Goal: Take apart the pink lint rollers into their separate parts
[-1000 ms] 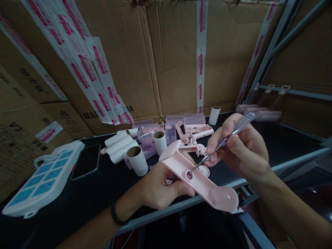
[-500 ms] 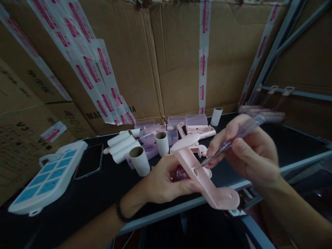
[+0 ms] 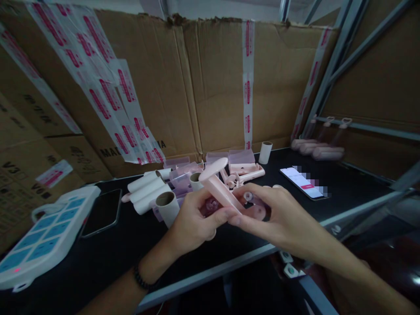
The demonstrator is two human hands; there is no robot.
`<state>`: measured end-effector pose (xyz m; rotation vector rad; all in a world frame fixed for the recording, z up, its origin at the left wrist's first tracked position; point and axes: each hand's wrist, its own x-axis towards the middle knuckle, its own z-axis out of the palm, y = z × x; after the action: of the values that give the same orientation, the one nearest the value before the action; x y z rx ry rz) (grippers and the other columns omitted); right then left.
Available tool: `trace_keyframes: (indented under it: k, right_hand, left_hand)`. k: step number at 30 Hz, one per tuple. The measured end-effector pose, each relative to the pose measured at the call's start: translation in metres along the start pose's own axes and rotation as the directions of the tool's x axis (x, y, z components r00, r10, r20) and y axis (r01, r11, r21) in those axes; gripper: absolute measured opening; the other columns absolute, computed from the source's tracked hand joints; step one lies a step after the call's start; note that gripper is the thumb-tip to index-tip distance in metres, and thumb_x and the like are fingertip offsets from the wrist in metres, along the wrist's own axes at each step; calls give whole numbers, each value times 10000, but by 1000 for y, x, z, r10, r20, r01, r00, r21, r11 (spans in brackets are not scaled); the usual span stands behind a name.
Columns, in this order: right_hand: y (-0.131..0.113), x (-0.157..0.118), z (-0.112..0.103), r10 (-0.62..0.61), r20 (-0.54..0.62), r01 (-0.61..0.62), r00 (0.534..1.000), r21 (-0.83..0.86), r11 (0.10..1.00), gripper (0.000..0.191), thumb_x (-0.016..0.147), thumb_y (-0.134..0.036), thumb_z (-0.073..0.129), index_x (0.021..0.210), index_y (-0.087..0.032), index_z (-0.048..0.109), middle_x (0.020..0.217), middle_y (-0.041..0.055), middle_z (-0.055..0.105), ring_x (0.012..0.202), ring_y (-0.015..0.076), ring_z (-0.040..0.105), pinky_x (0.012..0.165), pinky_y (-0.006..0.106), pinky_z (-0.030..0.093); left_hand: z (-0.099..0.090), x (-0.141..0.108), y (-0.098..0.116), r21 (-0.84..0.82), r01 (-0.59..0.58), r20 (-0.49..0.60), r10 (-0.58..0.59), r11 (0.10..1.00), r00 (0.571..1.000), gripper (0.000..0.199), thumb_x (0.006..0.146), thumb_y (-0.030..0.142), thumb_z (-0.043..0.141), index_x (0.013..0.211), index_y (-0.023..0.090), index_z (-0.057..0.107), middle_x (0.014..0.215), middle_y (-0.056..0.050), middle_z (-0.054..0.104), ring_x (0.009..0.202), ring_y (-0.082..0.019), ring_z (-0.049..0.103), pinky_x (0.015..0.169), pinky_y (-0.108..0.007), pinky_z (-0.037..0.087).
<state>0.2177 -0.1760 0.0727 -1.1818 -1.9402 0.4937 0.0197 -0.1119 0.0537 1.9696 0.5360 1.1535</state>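
A pale pink plastic bracket (image 3: 223,191), a long trough with rounded flat ends, is held tilted above the front of the table. My left hand (image 3: 197,218) is closed around its left side, thumb along the lower edge. A clear purplish piece (image 3: 211,204) shows between the left fingers and the bracket. My right hand (image 3: 274,214) grips the bracket's lower right end between thumb and fingers. Beside the right fingers is a clear part with a round end (image 3: 248,197); whether the hand holds it, I cannot tell. The screwdriver's metal shaft is not visible.
Behind the hands lie several pink plastic parts (image 3: 246,168), translucent purple pieces (image 3: 180,177) and white cardboard tubes (image 3: 167,205). A power strip (image 3: 49,232) and a dark phone (image 3: 102,213) lie left. A lit phone (image 3: 303,183) lies right, near pink rollers (image 3: 316,148). Cardboard (image 3: 216,87) stands behind.
The screwdriver shaft no longer shows at the bracket. My right hand has moved down and left onto the bracket, which has turned, and the lit phone has come into sight.
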Motion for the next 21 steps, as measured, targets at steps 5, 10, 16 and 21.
trace_keyframes:
  k: [5, 10, 16, 21]
  right_hand:
    - [38, 8, -28, 125, -175, -150, 977, -142, 978, 323, 917, -508, 683, 903, -188, 720, 866, 39, 743, 749, 189, 638, 642, 288, 406]
    - [86, 5, -45, 288, 56, -239, 956, -419, 876, 371, 888, -555, 678, 941, -195, 748, 812, 51, 743, 732, 217, 660, 620, 284, 376]
    - [82, -1, -33, 308, 281, -103, 909, -564, 819, 252, 840, -470, 756, 957, -247, 762, 889, 48, 755, 780, 237, 694, 643, 278, 354]
    - [63, 12, -18, 316, 320, -43, 893, -638, 769, 194, 906, -442, 692, 975, -291, 793, 950, 64, 782, 950, 309, 736, 719, 314, 412]
  left_hand:
    - [-10, 0, -6, -155, 0, -130, -21, 988, 991, 332, 960, 446, 656, 1214, 232, 668, 797, -1, 592, 634, -127, 538, 514, -216, 431]
    - [-26, 13, -4, -250, -87, -368, -11, 964, 930, 241, 936, 405, 712, 1054, 198, 747, 920, -47, 691, 836, -162, 656, 681, -234, 543]
    - [-38, 23, -3, -294, -157, -515, -18, 943, 857, 273, 827, 411, 837, 1022, 228, 782, 938, -20, 694, 804, -126, 633, 712, -208, 541]
    - [-38, 24, -7, -334, -180, -540, -31, 925, 841, 265, 754, 304, 903, 920, 197, 726, 911, 0, 681, 747, -86, 622, 681, -175, 544]
